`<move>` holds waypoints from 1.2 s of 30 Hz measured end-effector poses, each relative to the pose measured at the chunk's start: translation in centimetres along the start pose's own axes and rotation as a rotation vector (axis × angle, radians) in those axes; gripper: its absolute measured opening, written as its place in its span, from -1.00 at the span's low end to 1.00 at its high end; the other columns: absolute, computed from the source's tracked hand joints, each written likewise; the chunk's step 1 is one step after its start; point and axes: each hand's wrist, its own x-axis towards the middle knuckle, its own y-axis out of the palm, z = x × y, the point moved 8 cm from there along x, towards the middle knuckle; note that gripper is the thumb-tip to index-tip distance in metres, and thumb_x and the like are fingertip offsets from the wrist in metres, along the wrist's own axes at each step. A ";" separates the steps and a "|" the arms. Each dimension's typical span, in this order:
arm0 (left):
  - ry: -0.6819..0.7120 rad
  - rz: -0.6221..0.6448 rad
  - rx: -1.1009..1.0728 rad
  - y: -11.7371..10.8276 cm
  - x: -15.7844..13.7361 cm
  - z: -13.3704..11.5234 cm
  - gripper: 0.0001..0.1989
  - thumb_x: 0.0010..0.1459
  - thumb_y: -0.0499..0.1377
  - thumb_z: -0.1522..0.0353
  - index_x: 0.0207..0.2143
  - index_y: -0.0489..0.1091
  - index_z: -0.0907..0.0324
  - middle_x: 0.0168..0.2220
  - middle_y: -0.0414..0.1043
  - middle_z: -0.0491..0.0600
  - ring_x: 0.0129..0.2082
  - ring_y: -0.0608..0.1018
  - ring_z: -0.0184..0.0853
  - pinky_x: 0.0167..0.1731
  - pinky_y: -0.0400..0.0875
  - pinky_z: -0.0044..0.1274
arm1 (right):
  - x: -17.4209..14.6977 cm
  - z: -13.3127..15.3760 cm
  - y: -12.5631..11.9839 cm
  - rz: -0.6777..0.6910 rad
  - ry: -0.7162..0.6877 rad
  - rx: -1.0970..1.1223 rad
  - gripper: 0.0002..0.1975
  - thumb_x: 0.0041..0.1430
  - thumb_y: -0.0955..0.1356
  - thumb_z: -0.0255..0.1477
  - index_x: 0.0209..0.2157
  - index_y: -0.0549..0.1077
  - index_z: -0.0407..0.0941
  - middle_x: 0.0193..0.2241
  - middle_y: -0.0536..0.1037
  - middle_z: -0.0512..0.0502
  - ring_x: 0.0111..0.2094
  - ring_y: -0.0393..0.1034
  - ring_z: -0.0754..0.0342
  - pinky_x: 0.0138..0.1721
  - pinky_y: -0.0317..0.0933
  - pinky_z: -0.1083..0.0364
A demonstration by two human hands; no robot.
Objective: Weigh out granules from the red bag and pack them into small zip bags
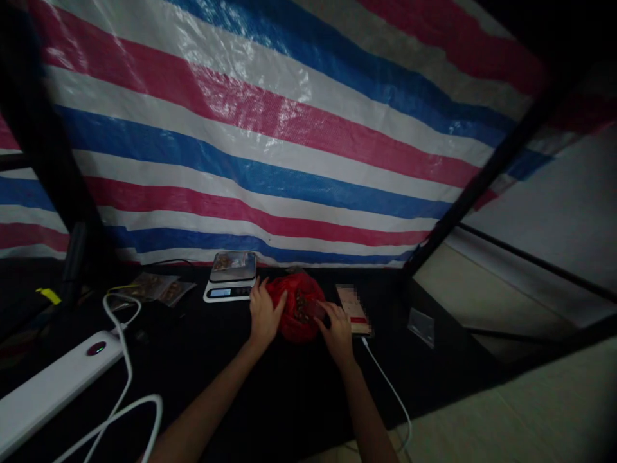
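Note:
A red plastic bag (303,328) sits on the black tabletop with its mouth spread, and small brownish pieces (302,308) show inside it. Against the bag's left side rests my left hand (263,313), its fingers stretched and the thumb apart. My right hand (336,326) is at the bag's right side, thumb and fingers closed on a small see-through plastic piece (315,309) over the contents. Its exact kind is too dark to tell. Just left of the bag stands a white digital scale (226,292), carrying a clear packet of brownish pieces (229,262).
Filled clear packets (157,287) lie left of the scale. A phone-like item (354,310), partly pixelated, has a white cable (388,379) plugged in. Farther right is a clear plastic piece (421,326). A white power strip (58,392) fills the lower left. Striped sheeting (270,141) hangs behind.

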 end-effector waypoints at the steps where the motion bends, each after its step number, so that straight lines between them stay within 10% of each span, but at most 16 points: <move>1: 0.030 0.052 0.008 1.2 -1.5 -0.6 -0.37 0.04 0.02 0.13 0.06 0.03 0.33 0.08 0.04 0.26 0.07 0.17 -0.06 -0.03 0.16 -0.25 | 0.0 0.5 0.0 0.026 -0.023 -0.059 -0.64 0.08 0.27 -0.39 -0.04 0.28 0.00 -0.15 0.40 -0.08 -0.14 0.25 0.00 -0.17 0.10 0.01; 14: 0.060 0.286 -0.282 5.0 -3.5 0.8 -0.47 0.03 0.08 0.32 0.05 0.03 0.25 -0.06 0.19 0.14 -0.01 0.27 -0.16 -0.03 0.18 -0.28 | 1.5 4.1 -0.3 0.352 -0.284 -0.461 -0.65 0.09 0.23 -0.57 -0.08 0.30 -0.01 -0.23 0.44 -0.09 -0.21 0.27 0.02 -0.24 -0.01 0.04; 28: -0.228 0.216 -0.760 2.9 -2.3 0.4 -0.72 0.16 -0.12 0.28 -0.12 0.20 0.17 -0.13 0.33 0.00 -0.10 0.38 -0.33 -0.05 0.20 -0.44 | 1.6 5.2 1.9 0.302 -0.068 -0.069 -0.80 -0.02 0.35 -0.38 -0.27 0.42 -0.03 -0.27 0.52 -0.05 -0.22 0.36 -0.01 -0.24 0.03 0.05; 36: -0.307 -0.026 -0.688 0.9 -1.9 2.0 -0.79 0.13 -0.10 0.36 -0.19 0.20 0.17 -0.19 0.31 0.00 -0.14 0.37 -0.31 -0.07 0.21 -0.41 | 0.5 3.7 5.0 0.285 0.104 0.560 -0.65 -0.12 0.39 -0.39 -0.20 0.42 -0.09 -0.34 0.55 -0.06 -0.32 0.43 0.02 -0.24 0.25 0.03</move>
